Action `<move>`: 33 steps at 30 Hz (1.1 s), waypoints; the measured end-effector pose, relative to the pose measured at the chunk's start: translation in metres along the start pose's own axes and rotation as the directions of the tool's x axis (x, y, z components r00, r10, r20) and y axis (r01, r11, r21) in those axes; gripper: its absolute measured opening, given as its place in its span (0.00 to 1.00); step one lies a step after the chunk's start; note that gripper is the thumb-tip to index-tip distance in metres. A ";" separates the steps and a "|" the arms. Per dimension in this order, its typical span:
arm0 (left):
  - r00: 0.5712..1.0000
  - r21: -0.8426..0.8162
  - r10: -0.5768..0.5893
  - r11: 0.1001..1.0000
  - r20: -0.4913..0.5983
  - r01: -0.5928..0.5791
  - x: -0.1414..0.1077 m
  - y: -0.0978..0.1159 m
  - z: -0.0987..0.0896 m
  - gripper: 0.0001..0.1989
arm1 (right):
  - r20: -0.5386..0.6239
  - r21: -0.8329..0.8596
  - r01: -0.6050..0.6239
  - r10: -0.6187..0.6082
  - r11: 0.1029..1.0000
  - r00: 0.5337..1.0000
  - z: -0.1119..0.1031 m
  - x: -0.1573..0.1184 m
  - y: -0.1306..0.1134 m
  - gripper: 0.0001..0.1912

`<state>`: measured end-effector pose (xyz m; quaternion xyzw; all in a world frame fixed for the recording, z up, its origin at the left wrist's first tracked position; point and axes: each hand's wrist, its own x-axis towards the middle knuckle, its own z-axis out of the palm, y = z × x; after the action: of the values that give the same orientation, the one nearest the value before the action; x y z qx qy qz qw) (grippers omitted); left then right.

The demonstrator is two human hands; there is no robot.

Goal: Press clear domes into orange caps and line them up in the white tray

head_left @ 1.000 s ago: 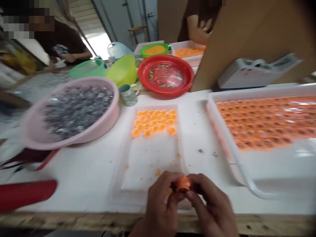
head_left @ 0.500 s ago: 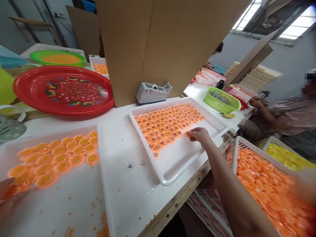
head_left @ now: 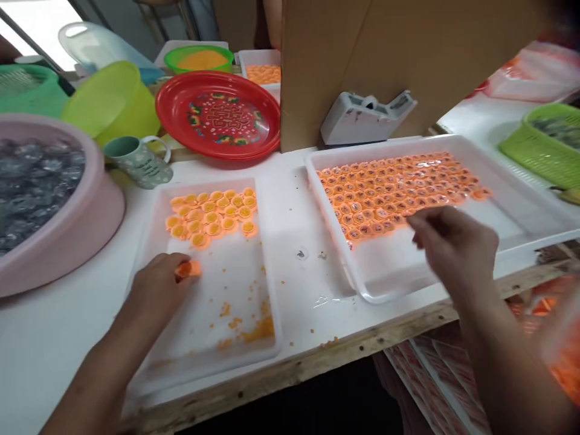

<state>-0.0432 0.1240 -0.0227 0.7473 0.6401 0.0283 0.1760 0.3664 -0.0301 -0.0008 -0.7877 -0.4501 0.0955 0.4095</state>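
Note:
My left hand (head_left: pixel 163 281) is closed on a small orange cup (head_left: pixel 188 269), pinched between thumb and fingers above the left white tray (head_left: pixel 268 302). Behind it, rows of orange cups with yellow-orange filling (head_left: pixel 209 217) cover the far part of that tray. My right hand (head_left: pixel 457 248) hovers over the right white tray (head_left: pixel 369 293), fingers curled into a pinch; whatever they hold, if anything, is hidden. Its fingertips are at the near edge of tightly packed orange cups with printed round tops (head_left: pixel 385 193).
A white tape dispenser (head_left: pixel 367 121) stands against a tall cardboard panel (head_left: pixel 344 54). Red plates (head_left: pixel 217 118), a mug (head_left: pixel 138 160) and a pink tub (head_left: pixel 106 199) of wrapped pieces are at left. A green basket (head_left: pixel 539 145) is at right. Yellow crumbs (head_left: pixel 258 329) lie in the left tray.
The view has swung left. My left hand has come nearer the middle of the left tray, with an orange cup apart from the rows. My right hand stays over the right tray.

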 end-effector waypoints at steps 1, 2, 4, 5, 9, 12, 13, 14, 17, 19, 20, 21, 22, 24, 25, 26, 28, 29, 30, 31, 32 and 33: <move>1.000 0.012 0.002 1.000 0.027 -0.002 -0.007 0.004 0.002 0.14 | 0.031 -0.087 0.082 -0.080 0.993 0.996 0.014 -0.024 -0.017 0.06; 0.999 0.005 0.004 1.000 0.050 -0.004 -0.013 0.009 0.003 0.14 | 0.156 -0.102 0.183 -0.166 0.978 0.974 0.031 -0.048 -0.034 0.07; 0.997 -0.054 0.010 0.999 0.078 -0.006 -0.022 0.018 0.006 0.13 | 0.399 -0.052 0.323 -0.277 0.945 0.874 0.068 -0.083 -0.058 0.10; 0.997 -0.095 0.015 0.995 0.082 -0.007 -0.025 0.022 0.007 0.13 | 0.441 -0.049 0.336 -0.281 0.941 0.852 0.086 -0.092 -0.063 0.13; 0.996 -0.290 0.050 0.957 0.067 -0.029 -0.038 0.028 0.013 0.14 | 0.372 -0.137 0.298 -0.230 0.945 0.900 0.137 -0.079 -0.055 0.17; 0.994 -0.351 0.070 0.936 0.079 -0.038 -0.048 0.029 0.017 0.15 | 0.387 -0.161 0.290 -0.210 0.943 0.898 0.150 -0.059 -0.043 0.10; 0.994 -0.362 0.077 0.931 0.081 -0.043 -0.052 0.029 0.018 0.15 | 0.403 -0.151 0.286 -0.206 0.946 0.892 0.151 -0.056 -0.041 0.10; 0.993 -0.378 0.091 0.924 0.077 -0.055 -0.056 0.029 0.019 0.14 | 0.411 -0.139 0.280 -0.202 0.950 0.889 0.150 -0.057 -0.041 0.10; 0.988 -0.486 0.151 0.866 0.023 -0.121 -0.067 0.031 0.022 0.11 | 0.426 -0.069 0.212 -0.163 0.975 0.890 0.140 -0.069 -0.048 0.11; 0.984 -0.593 0.179 0.791 -0.012 -0.151 -0.074 0.033 0.024 0.12 | 0.461 0.090 0.004 -0.045 0.996 0.887 0.127 -0.081 -0.060 0.11; 0.980 -0.641 0.197 0.750 -0.018 -0.162 -0.077 0.035 0.024 0.12 | 0.486 0.185 -0.128 0.022 0.974 0.874 0.121 -0.087 -0.067 0.10; 0.977 -0.677 0.215 0.716 -0.017 -0.169 -0.079 0.038 0.024 0.12 | 0.513 0.270 -0.246 0.077 0.931 0.855 0.115 -0.092 -0.074 0.10; 0.973 -0.700 0.230 0.693 -0.008 -0.170 -0.081 0.041 0.024 0.13 | 0.537 0.337 -0.329 0.107 0.882 0.837 0.110 -0.097 -0.081 0.10; 0.972 -0.724 0.234 0.677 0.036 -0.136 -0.084 0.048 0.022 0.14 | 0.576 0.417 -0.397 0.100 0.818 0.811 0.106 -0.104 -0.093 0.09; 0.973 -0.737 0.224 0.668 0.064 -0.105 -0.085 0.051 0.020 0.14 | 0.601 0.445 -0.422 0.086 0.790 0.795 0.105 -0.105 -0.097 0.09; 0.972 -0.756 0.215 0.651 0.097 -0.069 -0.085 0.053 0.018 0.14 | 0.623 0.471 -0.452 0.076 0.758 0.778 0.106 -0.107 -0.100 0.10; 0.961 -0.806 0.228 0.592 0.158 -0.008 -0.085 0.057 0.013 0.11 | 0.658 0.508 -0.513 0.073 0.692 0.750 0.110 -0.107 -0.102 0.11; 0.951 -0.831 0.250 0.556 0.183 0.014 -0.085 0.058 0.011 0.09 | 0.667 0.517 -0.534 0.076 0.669 0.741 0.112 -0.107 -0.103 0.10; 0.940 -0.852 0.274 0.522 0.204 0.033 -0.085 0.059 0.008 0.09 | 0.673 0.521 -0.546 0.079 0.656 0.736 0.114 -0.107 -0.102 0.10; 0.930 -0.868 0.294 0.495 0.221 0.049 -0.085 0.059 0.007 0.10 | 0.676 0.522 -0.548 0.075 0.653 0.733 0.115 -0.108 -0.102 0.09; 0.923 -0.879 0.309 0.474 0.230 0.061 -0.086 0.059 0.006 0.11 | 0.677 0.523 -0.539 0.063 0.660 0.734 0.115 -0.108 -0.101 0.08; 0.919 -0.886 0.319 0.459 0.233 0.065 -0.086 0.059 0.006 0.12 | 0.672 0.526 -0.521 0.046 0.672 0.739 0.115 -0.109 -0.100 0.08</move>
<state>-0.0013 0.0324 0.0054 0.5863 0.4292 0.2269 0.6485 0.1802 -0.0257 -0.0258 -0.5669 -0.3514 0.5689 0.4811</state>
